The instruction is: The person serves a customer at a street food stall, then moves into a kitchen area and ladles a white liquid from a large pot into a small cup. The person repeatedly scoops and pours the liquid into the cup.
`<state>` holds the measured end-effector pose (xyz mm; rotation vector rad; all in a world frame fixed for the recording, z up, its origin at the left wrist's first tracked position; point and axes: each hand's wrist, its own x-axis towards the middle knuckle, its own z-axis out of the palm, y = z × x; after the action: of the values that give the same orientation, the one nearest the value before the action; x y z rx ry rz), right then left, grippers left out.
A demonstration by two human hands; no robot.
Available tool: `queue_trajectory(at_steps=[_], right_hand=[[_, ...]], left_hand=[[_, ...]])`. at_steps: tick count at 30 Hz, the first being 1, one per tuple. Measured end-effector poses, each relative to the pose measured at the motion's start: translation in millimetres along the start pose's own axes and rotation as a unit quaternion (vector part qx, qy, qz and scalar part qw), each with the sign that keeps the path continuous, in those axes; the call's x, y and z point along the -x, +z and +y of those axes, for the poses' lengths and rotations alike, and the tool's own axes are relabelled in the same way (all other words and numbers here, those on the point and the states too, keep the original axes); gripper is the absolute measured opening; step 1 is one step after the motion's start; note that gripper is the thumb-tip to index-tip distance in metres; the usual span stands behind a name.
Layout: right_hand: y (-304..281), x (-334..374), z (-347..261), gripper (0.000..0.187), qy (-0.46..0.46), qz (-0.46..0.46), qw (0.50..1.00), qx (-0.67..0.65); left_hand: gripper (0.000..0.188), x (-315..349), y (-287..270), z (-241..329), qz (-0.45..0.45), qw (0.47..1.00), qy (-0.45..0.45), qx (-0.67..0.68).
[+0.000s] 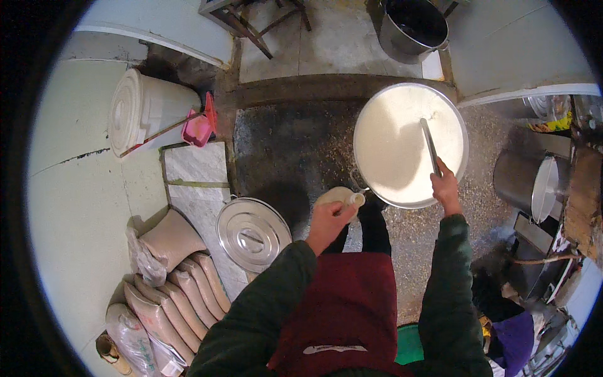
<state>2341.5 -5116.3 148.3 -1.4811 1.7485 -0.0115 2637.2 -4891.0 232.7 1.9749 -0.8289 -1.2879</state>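
Observation:
A wide metal pot [355, 146] stands on the floor in front of me, filled nearly to the rim with creamy white liquid [389, 135]. My right hand [446, 190] is closed round the handle of a long metal stirring tool [428, 138], whose lower end dips into the liquid and is hidden. At the pot's near left side, my left hand [330, 225] grips a pale plastic jug [333, 195] close to its round neck. The jug is apart from the liquid, beside the rim.
A round metal lid [251, 232] rests to the left, near stacked filled sacks [179, 301]. Behind are a white lidded bin [160, 107] and a pink dustpan [200, 130]. A dark-filled pot [408, 47] stands beyond the threshold; another metal pot [521, 185] lies rightward.

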Motion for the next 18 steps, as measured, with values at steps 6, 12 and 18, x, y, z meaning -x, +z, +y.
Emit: queue_trajectory(at_steps=[6, 12, 18], right_hand=[[23.4, -21.1, 3.1, 0.068, 0.016, -0.039, 0.997, -0.063], [59.6, -15.4, 15.1, 0.072, 0.039, -0.043, 0.998, 0.015], [93.3, 38.4, 44.6, 0.07, -0.026, -0.005, 1.0, 0.015]], left_hand=[[0.05, -15.7, -9.1, -9.1, 0.023, 1.0, 0.014, -0.012], [0.054, -58.2, -7.9, 2.9, 0.009, 0.995, -0.023, -0.099], [0.063, -115.5, 17.6, 38.8, -0.075, 0.978, -0.032, -0.194]])
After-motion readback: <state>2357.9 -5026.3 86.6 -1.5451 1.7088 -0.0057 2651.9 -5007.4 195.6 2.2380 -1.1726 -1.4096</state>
